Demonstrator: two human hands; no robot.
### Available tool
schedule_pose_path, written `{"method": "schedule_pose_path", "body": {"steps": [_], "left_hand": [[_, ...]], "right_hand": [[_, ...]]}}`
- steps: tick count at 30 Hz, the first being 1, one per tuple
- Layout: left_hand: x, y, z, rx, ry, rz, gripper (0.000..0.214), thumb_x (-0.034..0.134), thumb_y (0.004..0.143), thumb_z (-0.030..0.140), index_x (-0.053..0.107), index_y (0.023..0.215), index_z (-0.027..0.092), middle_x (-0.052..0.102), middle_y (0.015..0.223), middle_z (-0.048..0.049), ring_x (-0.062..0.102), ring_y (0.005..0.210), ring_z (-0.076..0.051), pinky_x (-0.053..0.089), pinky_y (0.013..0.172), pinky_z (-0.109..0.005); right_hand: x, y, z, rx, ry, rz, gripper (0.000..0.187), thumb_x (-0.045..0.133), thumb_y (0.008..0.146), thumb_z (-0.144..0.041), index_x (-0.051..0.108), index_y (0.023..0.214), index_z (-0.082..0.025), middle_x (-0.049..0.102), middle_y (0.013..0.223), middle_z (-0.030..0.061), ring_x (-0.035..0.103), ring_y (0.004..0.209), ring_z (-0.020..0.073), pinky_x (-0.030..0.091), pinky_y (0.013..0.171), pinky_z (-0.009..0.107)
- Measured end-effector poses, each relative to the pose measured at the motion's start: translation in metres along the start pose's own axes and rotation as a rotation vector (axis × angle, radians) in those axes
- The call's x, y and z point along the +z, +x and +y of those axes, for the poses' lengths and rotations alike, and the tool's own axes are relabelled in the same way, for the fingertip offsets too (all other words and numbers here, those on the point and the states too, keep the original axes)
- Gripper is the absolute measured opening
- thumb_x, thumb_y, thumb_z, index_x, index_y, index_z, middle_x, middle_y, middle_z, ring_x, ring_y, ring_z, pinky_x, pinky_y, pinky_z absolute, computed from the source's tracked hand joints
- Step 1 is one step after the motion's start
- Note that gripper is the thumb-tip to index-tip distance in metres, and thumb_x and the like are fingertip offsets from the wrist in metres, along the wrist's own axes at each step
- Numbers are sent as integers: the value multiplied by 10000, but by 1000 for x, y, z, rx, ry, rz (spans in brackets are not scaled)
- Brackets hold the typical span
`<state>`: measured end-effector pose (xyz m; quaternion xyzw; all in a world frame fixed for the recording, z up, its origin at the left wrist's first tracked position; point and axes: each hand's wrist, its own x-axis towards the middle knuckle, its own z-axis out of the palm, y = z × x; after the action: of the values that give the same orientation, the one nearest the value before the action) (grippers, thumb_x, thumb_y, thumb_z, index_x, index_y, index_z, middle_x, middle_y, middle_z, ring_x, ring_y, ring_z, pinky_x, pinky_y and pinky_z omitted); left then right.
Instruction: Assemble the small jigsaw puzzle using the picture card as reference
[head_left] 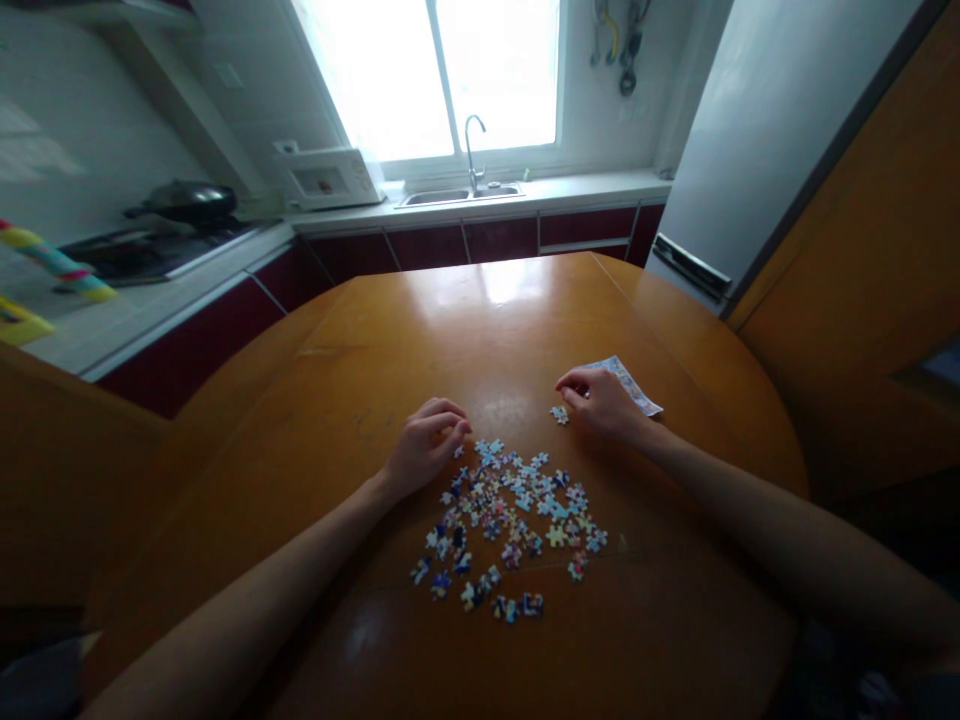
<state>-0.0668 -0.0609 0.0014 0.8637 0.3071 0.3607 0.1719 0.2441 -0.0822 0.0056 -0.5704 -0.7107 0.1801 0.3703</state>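
Note:
Many small jigsaw puzzle pieces (517, 490) lie in a loose spread on the wooden table, in pale blue, white, yellow, pink and dark blue. At the upper left edge of the spread rests my left hand (421, 447), its fingers curled toward the thumb; whether anything is between them is hidden. A single piece lies just by its fingertips. My right hand (604, 402) is farther right, thumb and fingers drawn together, with a tiny pale bit showing among them. Just below its fingertips is a small group of pieces (559, 414). A printed picture sheet (634, 385) lies partly under or behind that hand.
The glossy oval table (450, 330) fills the middle. Beyond it are a counter with a sink (439, 197), a faucet (470, 150) and a microwave (334, 180). A lidded pan (191, 200) sits on the stove at left; a fridge (765, 130) stands at right.

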Motion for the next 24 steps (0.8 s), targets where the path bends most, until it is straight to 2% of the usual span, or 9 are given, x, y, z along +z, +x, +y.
{"method": "schedule_pose_path", "body": {"steps": [15,20,24], "left_hand": [[1,-1,-1,-35,-1,10,240,573,942,285,710,768,193,659,857,-55,611,823,-174,498,720,-294],[2,2,-3,-176,-62,52,254,568,919,282,712,736,180,663,814,-46,605,738,-156,465,625,-263],[-1,5,-9,-305,-94,159,277,548,897,291,701,700,172,674,784,-36,617,733,-159,467,634,-261]], "right_hand": [[3,0,3,0,14,-2,180,583,813,-139,752,863,-173,754,814,64,664,726,177,468,636,264],[3,-1,3,-9,22,-11,183,577,808,-143,750,860,-170,750,795,62,658,708,177,464,631,267],[3,-1,2,2,26,-14,186,575,802,-158,751,862,-170,754,811,66,667,727,189,470,643,280]]}}
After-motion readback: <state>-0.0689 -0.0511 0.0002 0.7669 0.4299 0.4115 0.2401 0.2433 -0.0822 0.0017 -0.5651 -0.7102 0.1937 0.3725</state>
